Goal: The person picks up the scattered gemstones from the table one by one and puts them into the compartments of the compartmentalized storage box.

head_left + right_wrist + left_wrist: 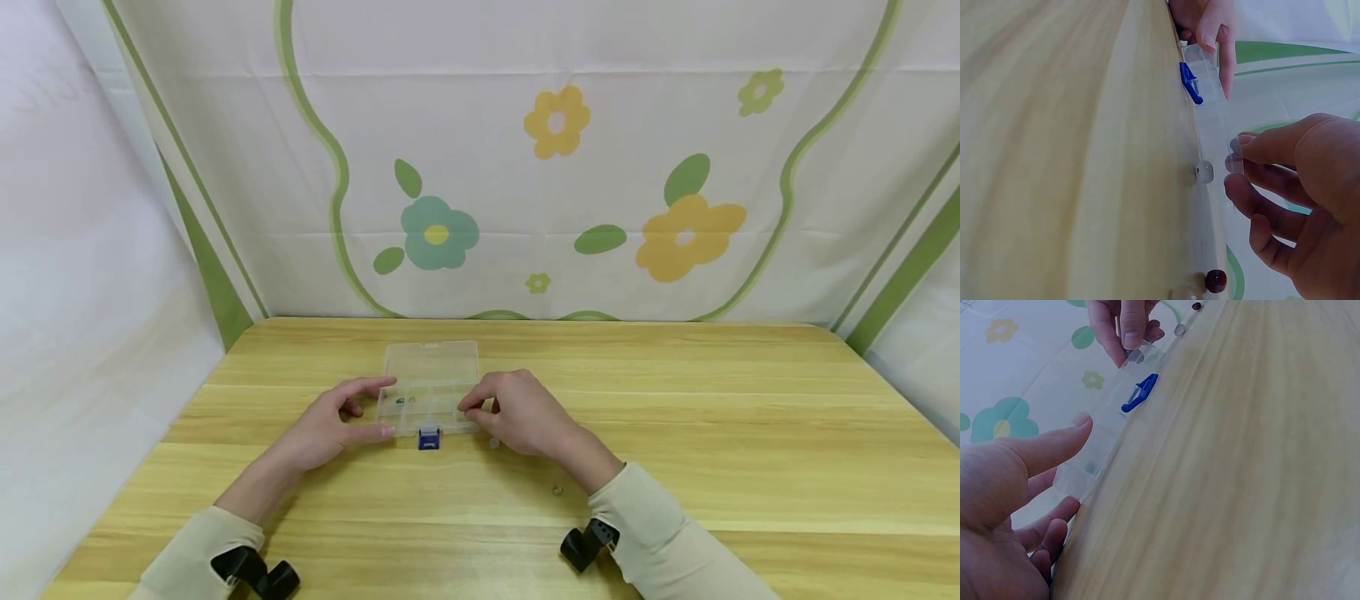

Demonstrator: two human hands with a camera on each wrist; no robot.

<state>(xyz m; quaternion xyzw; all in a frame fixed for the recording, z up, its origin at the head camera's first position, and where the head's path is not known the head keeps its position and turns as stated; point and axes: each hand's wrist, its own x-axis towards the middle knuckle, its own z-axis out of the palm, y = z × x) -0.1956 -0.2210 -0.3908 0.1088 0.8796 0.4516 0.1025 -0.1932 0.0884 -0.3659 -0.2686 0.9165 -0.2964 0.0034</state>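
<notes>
A clear plastic compartment box (417,417) lies on the table with its lid (431,362) folded back. A blue latch (429,438) sits on its front side. In a few left compartments lie small beads (401,401). My left hand (322,429) spans the left end of the box, thumb and forefinger extended along its front and back corners. At the right end, my right hand (517,412) has thumb and forefinger close together, dipped into a compartment; whether a bead is between them is hidden. A clear bead (1205,172) rests on the table beside that end.
Nearer the right sleeve lies another small bead (557,491). A dark red bead (1215,281) shows in the right wrist view, with a pale bead (1186,294) at the frame's bottom edge. Behind the wooden table (675,400) hangs a flowered cloth (487,167).
</notes>
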